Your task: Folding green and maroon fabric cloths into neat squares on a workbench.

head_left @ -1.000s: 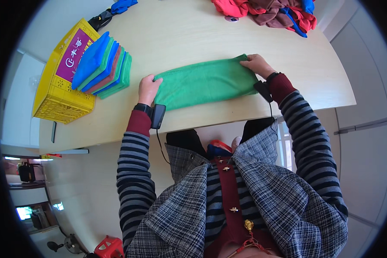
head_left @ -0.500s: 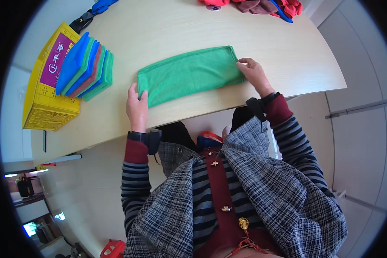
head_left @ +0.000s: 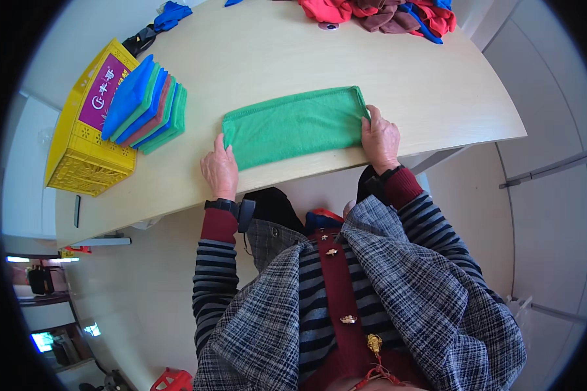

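A green towel (head_left: 293, 127) lies folded into a long strip, crosswise near the front edge of the table. At its left end, my left hand (head_left: 220, 171) has fingers and thumb closed on the lower corner. My right hand (head_left: 380, 138) grips the opposite short edge, its thumb and fingers around the border. Between the hands the cloth rests fairly flat, with slight wrinkles and a stitched hem along the far side. The fingertips of both hands are partly hidden by the cloth edge and the hands themselves.
On the left, a stack of folded blue, green and brown towels (head_left: 147, 104) leans against a yellow basket (head_left: 91, 159). A loose heap of red, brown and blue cloths (head_left: 385, 16) lies at the far side of the table (head_left: 437, 98). A blue cloth (head_left: 171, 15) sits far left.
My right hand has turned so more of its back shows, and it sits further down the towel's right edge. The whole view has shifted slightly; the towel stays folded.
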A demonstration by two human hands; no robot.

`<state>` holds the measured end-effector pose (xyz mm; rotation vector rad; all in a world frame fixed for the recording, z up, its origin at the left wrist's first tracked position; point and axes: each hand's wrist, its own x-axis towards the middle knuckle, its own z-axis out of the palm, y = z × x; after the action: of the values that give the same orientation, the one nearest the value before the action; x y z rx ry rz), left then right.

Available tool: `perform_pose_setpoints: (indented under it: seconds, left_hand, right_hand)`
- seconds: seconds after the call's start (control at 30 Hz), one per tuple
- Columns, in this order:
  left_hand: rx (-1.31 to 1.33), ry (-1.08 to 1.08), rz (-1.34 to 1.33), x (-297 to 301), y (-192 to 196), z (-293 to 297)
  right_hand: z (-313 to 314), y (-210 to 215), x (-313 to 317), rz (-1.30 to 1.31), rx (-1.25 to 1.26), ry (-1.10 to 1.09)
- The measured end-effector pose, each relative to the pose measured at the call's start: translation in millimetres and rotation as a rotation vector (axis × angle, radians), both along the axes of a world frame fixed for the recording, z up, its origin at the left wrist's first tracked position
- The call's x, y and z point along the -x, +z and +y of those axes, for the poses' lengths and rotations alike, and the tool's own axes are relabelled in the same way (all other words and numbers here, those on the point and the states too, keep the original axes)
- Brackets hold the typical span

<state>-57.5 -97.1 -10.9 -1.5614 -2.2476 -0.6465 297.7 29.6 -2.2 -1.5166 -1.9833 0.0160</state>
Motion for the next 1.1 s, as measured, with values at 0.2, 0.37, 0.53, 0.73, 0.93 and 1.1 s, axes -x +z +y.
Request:
perform_pose_setpoints:
  seconds: [0.2,0.37,0.53,0.73,0.93,1.1]
  left_hand:
    - [0.022,-0.017,0.061,-1,-5,-1]
    - [0.099,0.015,0.036,-5,4,-5]
    - [0.031,-0.11,0.101,-26,32,-8]
    - [0.159,-0.478,0.006,-53,6,26]
    - [0.342,-0.465,-0.016,-62,-6,46]
    - [0.392,-0.344,-0.049,-41,-5,53]
  right_hand:
    - [-4,-11,-7,-0.05,-0.069,-0.005]
    - [-9,-12,-21,-0.126,0.03,-0.022]
    - [-18,15,-4,-0.133,-0.051,0.09]
    - [-39,16,118,-0.032,0.044,0.599]
    - [-18,-26,117,-0.139,0.109,0.534]
    - [19,-12,67,-0.291,0.16,0.375]
